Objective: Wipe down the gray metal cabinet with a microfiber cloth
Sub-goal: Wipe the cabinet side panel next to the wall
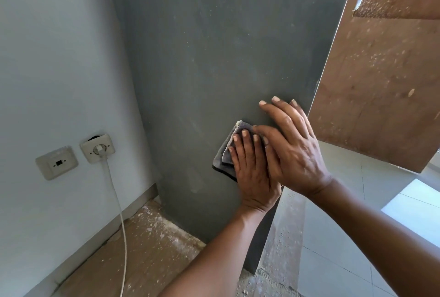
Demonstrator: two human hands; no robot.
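The left hand [253,170] lies flat on the folded microfiber cloth [226,151], fingers straight and together, pressing it against the side panel of the gray metal cabinet [214,58] rather than gripping it; a flat palm spreads the pressure so the whole fold bears on the metal. The right hand [292,144] is also open, fingers extended, laid partly over the left and reaching past it to touch the bare panel near the cabinet's front edge, which looks like bracing or added weight for the stroke. The cloth sits low on the panel, toward its right side, its dark-edged corner showing below the left hand. Faint smears and dust specks on the gray surface above and to the left suggest much of the panel remains to be wiped. To the right a speckled brown door [381,82] stands ajar. On the pale wall [59,58] to the left are two outlets [97,148], one with a white cord [119,213] hanging to the dusty floor [154,249].
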